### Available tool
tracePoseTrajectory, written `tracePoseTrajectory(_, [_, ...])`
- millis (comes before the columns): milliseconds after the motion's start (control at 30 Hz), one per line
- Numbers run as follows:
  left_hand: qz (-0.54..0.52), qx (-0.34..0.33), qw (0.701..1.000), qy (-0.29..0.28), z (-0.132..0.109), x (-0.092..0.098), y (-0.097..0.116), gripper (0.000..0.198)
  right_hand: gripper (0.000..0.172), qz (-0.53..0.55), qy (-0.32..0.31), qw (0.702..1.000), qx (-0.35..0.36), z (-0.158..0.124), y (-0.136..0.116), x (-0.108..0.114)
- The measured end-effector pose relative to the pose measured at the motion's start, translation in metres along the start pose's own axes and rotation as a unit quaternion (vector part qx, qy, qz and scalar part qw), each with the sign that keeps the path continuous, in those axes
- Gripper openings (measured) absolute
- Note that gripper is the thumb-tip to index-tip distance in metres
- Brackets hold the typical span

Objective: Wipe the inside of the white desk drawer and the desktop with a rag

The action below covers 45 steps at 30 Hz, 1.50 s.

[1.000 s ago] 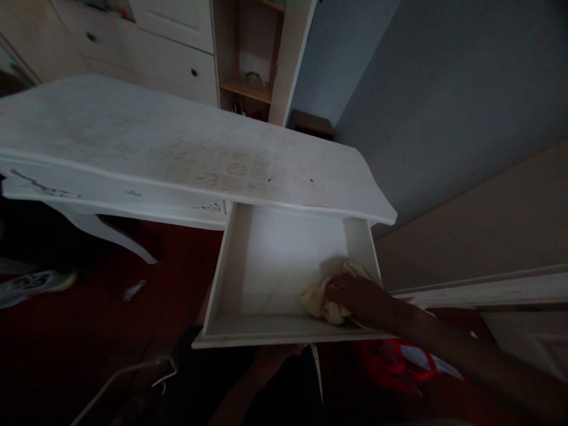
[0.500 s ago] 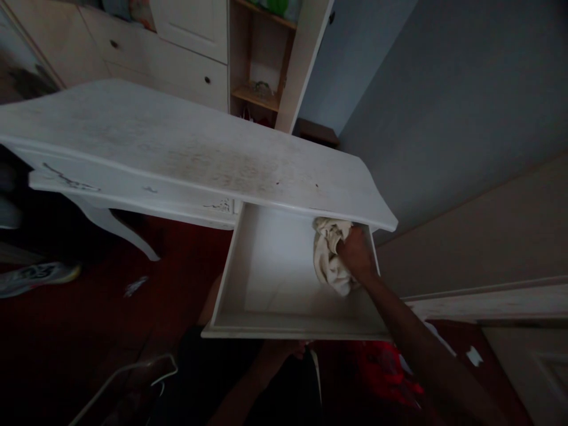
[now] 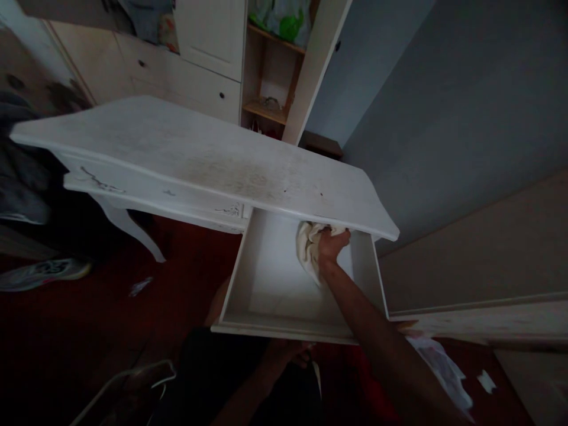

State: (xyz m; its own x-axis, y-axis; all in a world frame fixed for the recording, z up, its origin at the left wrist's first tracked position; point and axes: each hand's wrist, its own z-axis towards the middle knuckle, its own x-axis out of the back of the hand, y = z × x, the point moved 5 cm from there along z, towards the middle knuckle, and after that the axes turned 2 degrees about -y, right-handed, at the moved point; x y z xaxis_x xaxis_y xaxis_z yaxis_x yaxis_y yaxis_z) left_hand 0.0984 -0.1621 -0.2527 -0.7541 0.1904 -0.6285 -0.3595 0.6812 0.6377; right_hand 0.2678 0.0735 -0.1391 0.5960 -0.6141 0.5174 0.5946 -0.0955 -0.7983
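Note:
My right hand [image 3: 332, 244] is closed on a bunched cream cloth [image 3: 306, 245], pressing it inside the pulled-out white drawer [image 3: 273, 296]. The cloth lies near the drawer's back, close under the desktop, and spreads out to the left of my fingers. Below the drawer's front edge, in deep shadow, is my left hand [image 3: 295, 353]; its fingers look curled against the front, and what they hold is hidden. The drawer belongs to a white desk [image 3: 199, 142] with brownish smudges on its top.
Behind the desk stands a white cabinet [image 3: 208, 35] with an open door [image 3: 317, 71] and shelves holding bags. A grey wall [image 3: 465, 89] closes off the right. On the red floor [image 3: 186, 248] lie a shoe [image 3: 44, 273], a white cable [image 3: 119, 378] and a plastic bag [image 3: 439, 367].
My right hand has moved the cloth leftward across the drawer bottom, away from the right side wall. The view has shifted slightly. My left hand stays below the drawer front.

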Motion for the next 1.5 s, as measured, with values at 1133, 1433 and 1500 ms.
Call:
tracePoseTrajectory(1133, [-0.002,0.003,1.0,-0.005,0.002,0.005,0.003,0.069,0.049,0.166,-0.514,0.836,0.096,-0.055,-0.114,0.04])
tracePoseTrajectory(1433, [0.014,0.016,1.0,0.011,-0.004,0.007,0.013,0.063,0.033,0.166,-0.298,0.924,0.174,0.064,-0.19,0.134])
tracePoseTrajectory(1500, [0.018,0.018,1.0,0.013,-0.005,0.007,0.015,0.061,0.033,0.181,-0.213,0.935,0.219,0.097,-0.213,0.147])
